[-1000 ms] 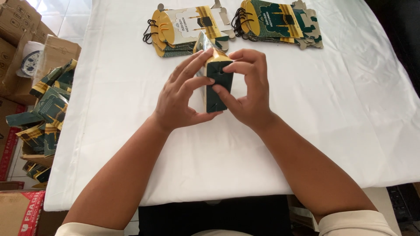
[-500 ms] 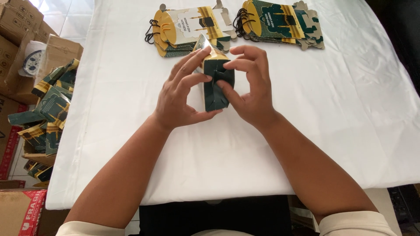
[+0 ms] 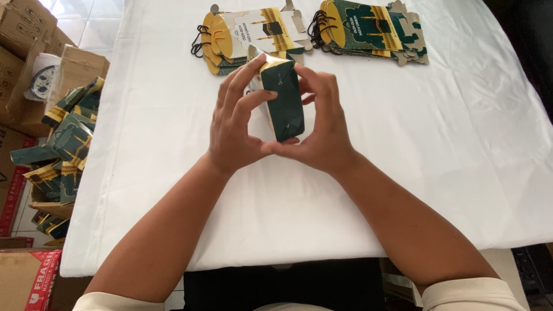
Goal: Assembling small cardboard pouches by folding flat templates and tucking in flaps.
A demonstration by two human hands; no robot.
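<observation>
Both hands hold a small dark green and gold paper box (image 3: 284,99) above the white tablecloth (image 3: 438,173). My left hand (image 3: 233,124) wraps its left side, fingers curled over the top edge and thumb at the lower corner. My right hand (image 3: 324,126) grips its right side, thumb under the bottom end. The box's dark green face points up at me, tilted slightly, with a gold flap at its far end.
Two stacks of flat green, gold and white box blanks with black cord handles lie at the table's far edge (image 3: 253,34) (image 3: 371,29). Left of the table, cardboard cartons (image 3: 34,52) and a pile of folded green boxes (image 3: 60,144) sit on the floor.
The hands have turned the box a little, so more of its dark green face now shows, and the fingers have shifted round its edges. The stacks stay put.
</observation>
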